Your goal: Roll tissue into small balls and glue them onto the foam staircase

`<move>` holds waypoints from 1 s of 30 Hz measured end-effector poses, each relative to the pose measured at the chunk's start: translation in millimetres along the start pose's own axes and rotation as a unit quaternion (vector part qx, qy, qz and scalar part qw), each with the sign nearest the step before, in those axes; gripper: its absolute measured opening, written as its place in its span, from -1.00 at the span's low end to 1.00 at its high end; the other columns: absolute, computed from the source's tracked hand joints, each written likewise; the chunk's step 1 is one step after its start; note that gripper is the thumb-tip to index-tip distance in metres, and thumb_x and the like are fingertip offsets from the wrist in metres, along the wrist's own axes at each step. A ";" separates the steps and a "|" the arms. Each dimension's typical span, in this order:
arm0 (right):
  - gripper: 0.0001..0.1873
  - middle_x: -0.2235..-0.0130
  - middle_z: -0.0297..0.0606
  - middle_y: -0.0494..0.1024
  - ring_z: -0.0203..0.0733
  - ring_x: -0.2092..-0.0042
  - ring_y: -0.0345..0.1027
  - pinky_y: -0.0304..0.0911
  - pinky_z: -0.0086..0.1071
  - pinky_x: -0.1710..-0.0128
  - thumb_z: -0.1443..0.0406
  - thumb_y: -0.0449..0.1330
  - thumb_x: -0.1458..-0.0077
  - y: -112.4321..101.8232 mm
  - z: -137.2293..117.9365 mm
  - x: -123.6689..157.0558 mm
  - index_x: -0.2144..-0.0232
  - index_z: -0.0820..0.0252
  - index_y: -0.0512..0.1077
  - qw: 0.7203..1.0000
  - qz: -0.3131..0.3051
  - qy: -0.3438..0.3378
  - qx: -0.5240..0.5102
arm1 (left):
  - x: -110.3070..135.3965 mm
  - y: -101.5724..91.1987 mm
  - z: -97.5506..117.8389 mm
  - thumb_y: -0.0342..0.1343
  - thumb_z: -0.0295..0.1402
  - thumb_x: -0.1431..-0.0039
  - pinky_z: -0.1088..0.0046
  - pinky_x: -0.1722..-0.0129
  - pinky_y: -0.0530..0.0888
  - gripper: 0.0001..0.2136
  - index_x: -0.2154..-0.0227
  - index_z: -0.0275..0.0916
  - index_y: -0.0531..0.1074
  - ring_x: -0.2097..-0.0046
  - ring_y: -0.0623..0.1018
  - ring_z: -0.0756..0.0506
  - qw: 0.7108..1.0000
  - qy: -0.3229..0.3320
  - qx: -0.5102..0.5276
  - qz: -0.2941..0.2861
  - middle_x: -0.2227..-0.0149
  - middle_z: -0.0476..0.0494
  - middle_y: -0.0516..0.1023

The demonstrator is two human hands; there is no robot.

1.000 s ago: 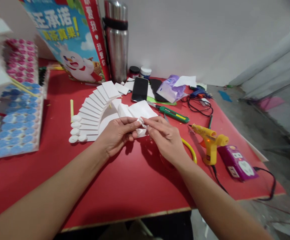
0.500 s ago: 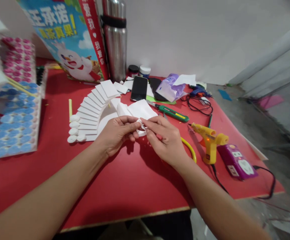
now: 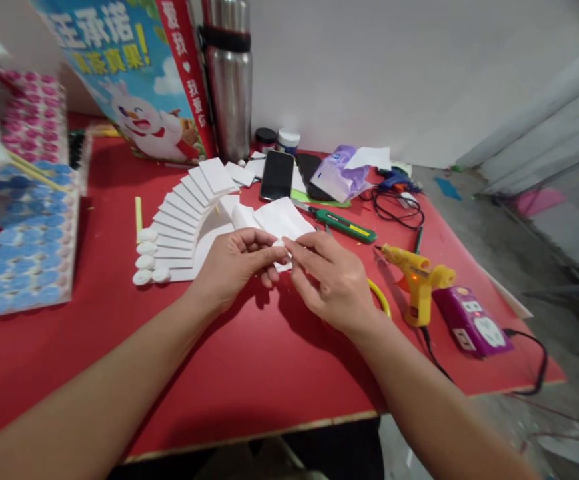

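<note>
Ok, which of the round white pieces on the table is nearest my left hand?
The round piece at the cluster's lower right; the others form a column left of it, farther from your left hand.

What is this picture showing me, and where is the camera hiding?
There's no robot here, just a person's two bare hands. The camera is worn on their head, looking forward and down, so the arms reach in from the bottom. The left hand and right hand pinch a small white piece together; fingers partly hide it. On the flat red table lie a fan of thin white rectangles and a green-handled cutter. A yellow plastic glue gun and a tall silver metal flask are there too.
</note>
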State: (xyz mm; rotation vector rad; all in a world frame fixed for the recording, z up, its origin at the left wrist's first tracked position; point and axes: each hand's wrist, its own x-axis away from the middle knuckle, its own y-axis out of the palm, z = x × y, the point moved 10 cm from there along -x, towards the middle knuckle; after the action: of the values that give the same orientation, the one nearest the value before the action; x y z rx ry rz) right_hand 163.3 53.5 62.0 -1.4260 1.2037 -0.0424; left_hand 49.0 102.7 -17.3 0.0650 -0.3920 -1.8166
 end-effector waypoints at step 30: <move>-0.73 0.27 -0.24 0.62 -0.24 0.29 0.47 0.32 -0.31 0.32 0.39 0.16 -0.25 -3.0 39.9 4.8 0.13 0.15 0.64 0.927 0.051 0.254 -0.272 | -1.3 8.6 -4.7 0.40 -0.26 -0.09 0.69 0.71 0.36 -0.74 0.31 -0.25 0.45 0.63 0.50 0.06 0.989 -0.030 0.133 -0.057 0.51 -0.03 0.59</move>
State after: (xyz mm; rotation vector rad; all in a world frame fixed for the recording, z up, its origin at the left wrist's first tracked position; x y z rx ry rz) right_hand 192.9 78.0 49.9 -1.9009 1.8137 -0.0046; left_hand 58.4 100.9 -19.3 0.2225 -0.6828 -1.8719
